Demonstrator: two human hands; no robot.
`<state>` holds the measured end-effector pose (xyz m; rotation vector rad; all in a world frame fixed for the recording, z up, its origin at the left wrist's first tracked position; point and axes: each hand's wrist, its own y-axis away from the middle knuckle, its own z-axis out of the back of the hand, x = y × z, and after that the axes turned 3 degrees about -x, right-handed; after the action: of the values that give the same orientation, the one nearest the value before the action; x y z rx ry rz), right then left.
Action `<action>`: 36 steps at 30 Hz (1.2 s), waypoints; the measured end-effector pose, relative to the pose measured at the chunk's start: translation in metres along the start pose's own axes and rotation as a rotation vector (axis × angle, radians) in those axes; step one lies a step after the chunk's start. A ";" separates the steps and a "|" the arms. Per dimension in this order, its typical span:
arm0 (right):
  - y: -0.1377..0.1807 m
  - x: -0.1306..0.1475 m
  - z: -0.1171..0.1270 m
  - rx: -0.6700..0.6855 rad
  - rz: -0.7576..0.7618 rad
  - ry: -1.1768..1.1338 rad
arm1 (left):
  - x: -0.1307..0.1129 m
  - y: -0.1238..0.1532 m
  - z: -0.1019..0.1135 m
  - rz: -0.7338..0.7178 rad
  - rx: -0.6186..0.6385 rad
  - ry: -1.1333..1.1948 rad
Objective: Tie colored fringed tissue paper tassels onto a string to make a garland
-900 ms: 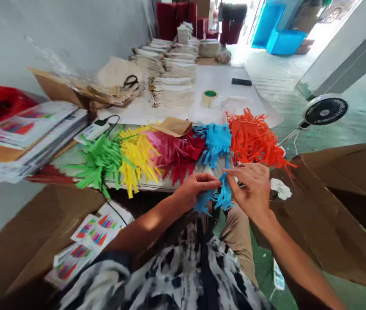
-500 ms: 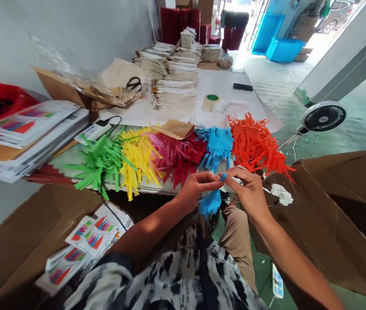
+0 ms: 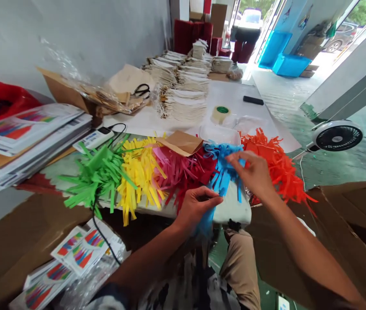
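Observation:
A blue paper tassel hangs below my left hand, whose thumb and fingers pinch its top in front of the table edge. My right hand reaches over the pile of blue fringed paper, fingertips drawn together at its upper part; what they pinch, if anything, is hidden. Orange fringed paper lies just right of that hand. To the left, a dark red and pink fringe pile, a yellow fringe pile and a green fringe pile line the table's front.
A brown paper piece rests on the pink fringes. Behind are a clear plastic tray, a tape roll, a black phone-like object, scissors and stacked white bundles. A fan and cardboard stand right.
My hands, which were together at a small blue piece, have separated. The right one moved up and forward to the blue pile; the left stays low with the tassel. The camera view shifted.

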<state>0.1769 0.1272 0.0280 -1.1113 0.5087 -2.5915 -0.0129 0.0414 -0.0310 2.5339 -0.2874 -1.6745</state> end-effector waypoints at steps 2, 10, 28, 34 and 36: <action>-0.052 -0.024 -0.007 -0.051 -0.019 0.236 | 0.002 -0.004 0.004 0.016 0.031 -0.057; -0.168 -0.092 -0.056 0.409 -0.291 0.740 | 0.013 -0.014 0.022 0.041 0.076 -0.132; -0.055 -0.013 -0.002 0.035 0.017 -0.042 | -0.011 0.005 0.029 0.016 -0.062 0.020; 0.084 0.054 0.015 0.116 -0.009 -0.143 | -0.019 0.033 0.016 -0.131 -0.015 -0.194; 0.108 0.063 0.018 0.098 -0.030 -0.155 | -0.021 0.044 0.010 -0.211 0.008 -0.255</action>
<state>0.1603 0.0025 0.0342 -1.2810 0.3287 -2.4993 -0.0345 0.0027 -0.0084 2.4272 -0.0437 -2.0806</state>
